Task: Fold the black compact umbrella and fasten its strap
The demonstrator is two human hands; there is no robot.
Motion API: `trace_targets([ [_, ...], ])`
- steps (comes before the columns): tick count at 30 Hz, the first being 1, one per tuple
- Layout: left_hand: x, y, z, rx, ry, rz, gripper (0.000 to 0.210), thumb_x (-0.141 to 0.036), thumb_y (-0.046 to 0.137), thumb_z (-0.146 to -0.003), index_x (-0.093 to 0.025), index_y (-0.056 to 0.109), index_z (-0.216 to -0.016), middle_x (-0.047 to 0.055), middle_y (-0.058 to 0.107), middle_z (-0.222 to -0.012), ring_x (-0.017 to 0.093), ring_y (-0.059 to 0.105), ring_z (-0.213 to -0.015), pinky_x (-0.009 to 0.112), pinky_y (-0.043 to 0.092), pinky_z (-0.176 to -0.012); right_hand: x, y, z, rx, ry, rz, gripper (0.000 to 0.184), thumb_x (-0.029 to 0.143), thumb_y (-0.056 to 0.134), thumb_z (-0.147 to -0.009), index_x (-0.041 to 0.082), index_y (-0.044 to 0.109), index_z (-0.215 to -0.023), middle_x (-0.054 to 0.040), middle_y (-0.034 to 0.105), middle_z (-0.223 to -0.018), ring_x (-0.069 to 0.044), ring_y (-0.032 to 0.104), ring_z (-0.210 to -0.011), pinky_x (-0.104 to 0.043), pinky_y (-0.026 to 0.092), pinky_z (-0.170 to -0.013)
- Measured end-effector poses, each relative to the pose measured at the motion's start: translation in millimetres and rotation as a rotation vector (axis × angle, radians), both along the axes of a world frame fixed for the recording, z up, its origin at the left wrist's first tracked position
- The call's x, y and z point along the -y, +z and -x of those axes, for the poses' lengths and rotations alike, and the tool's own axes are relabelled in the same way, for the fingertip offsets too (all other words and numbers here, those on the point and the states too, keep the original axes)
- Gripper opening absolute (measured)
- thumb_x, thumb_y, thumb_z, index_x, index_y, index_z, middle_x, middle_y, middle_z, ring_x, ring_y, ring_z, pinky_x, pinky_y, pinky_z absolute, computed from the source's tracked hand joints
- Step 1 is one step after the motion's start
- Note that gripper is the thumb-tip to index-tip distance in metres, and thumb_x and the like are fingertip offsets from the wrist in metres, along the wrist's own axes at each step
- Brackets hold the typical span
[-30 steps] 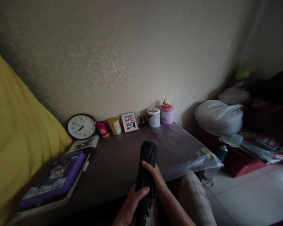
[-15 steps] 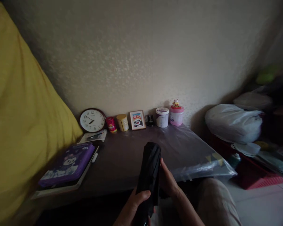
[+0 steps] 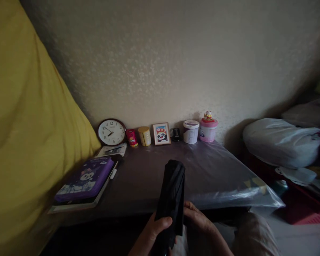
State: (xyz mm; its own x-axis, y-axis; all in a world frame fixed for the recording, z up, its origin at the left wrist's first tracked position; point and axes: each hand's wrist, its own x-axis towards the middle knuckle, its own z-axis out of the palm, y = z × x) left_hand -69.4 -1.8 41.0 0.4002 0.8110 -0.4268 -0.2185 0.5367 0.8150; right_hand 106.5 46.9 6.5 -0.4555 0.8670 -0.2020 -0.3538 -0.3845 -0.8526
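Observation:
A folded black umbrella (image 3: 172, 192) stands tilted in front of me, its rounded end up toward the table. My left hand (image 3: 157, 231) is wrapped round its lower part, thumb lying across the front. At the umbrella's right edge, my right hand (image 3: 198, 218) has its fingers bent together against the loose black fabric. What exactly those fingertips pinch is partly hidden and dark. The lower end of the umbrella runs out of the bottom of the view.
A plastic-covered table (image 3: 208, 170) spans the middle. Along the wall stand a clock (image 3: 112, 132), a red can (image 3: 131, 138), a yellow canister (image 3: 144, 136), a panda picture frame (image 3: 161, 134) and two tubs. A purple case (image 3: 85, 179) lies left, by a yellow curtain (image 3: 37, 106); a white bag (image 3: 282, 142) sits right.
My right hand has slid down the umbrella's right side, and its fingers have gone from stretched to bent. The left hand keeps its hold. The view has shifted slightly left.

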Motion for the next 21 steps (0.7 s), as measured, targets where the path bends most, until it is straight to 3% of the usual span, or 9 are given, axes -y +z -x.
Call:
trace_targets([
  [3,-6.7,-10.4,3.6,-0.054,0.009,0.006,0.064,-0.055,0.055,-0.074,-0.015,0.042,-0.122,0.007,0.063,-0.070,0.012,0.053,-0.043,0.021,0.038,-0.039,-6.7,-4.7,-7.7,0.014,0.226,-0.066,0.032,0.038,0.070,-0.069,0.008,0.067,-0.080,-0.0031,0.061,-0.069,-0.008,0.055,-0.066,-0.019,0.043,-0.072],
  [8,-17.0,-20.2,1.6,-0.084,0.048,-0.015,0.067,-0.057,0.058,-0.071,-0.014,0.046,-0.121,0.008,0.064,-0.076,0.014,0.056,-0.049,0.023,0.043,-0.040,-16.5,-27.4,-11.2,0.021,0.140,-0.056,0.031,0.038,0.070,-0.070,0.009,0.064,-0.080,-0.0003,0.059,-0.068,-0.005,0.050,-0.057,-0.016,0.039,-0.062],
  [12,-22.7,-17.5,-1.1,-0.075,0.031,-0.093,0.071,-0.055,0.063,-0.068,-0.009,0.046,-0.120,0.009,0.063,-0.072,0.017,0.059,-0.057,0.023,0.044,-0.039,-21.3,-37.9,-13.7,0.038,0.200,-0.032,0.035,0.037,0.074,-0.065,0.007,0.063,-0.078,-0.0010,0.058,-0.066,-0.005,0.052,-0.057,-0.017,0.040,-0.060],
  [15,-22.3,-14.9,0.3,-0.088,-0.018,-0.096,0.069,-0.055,0.060,-0.071,-0.011,0.045,-0.122,0.008,0.063,-0.072,0.015,0.056,-0.051,0.021,0.041,-0.038,-24.2,-40.7,-13.5,0.050,0.222,-0.024,0.039,0.040,0.077,-0.061,0.007,0.060,-0.073,-0.0007,0.056,-0.063,-0.005,0.052,-0.055,-0.017,0.040,-0.059],
  [21,-20.9,-10.4,-0.5,-0.110,0.016,-0.052,0.075,-0.054,0.062,-0.071,-0.012,0.034,-0.127,0.008,0.065,-0.070,0.014,0.055,-0.045,0.020,0.038,-0.038,-25.9,-36.2,-9.1,0.013,0.080,0.024,0.044,0.043,0.076,-0.063,0.009,0.053,-0.079,-0.0011,0.058,-0.069,-0.006,0.055,-0.060,-0.018,0.042,-0.061],
])
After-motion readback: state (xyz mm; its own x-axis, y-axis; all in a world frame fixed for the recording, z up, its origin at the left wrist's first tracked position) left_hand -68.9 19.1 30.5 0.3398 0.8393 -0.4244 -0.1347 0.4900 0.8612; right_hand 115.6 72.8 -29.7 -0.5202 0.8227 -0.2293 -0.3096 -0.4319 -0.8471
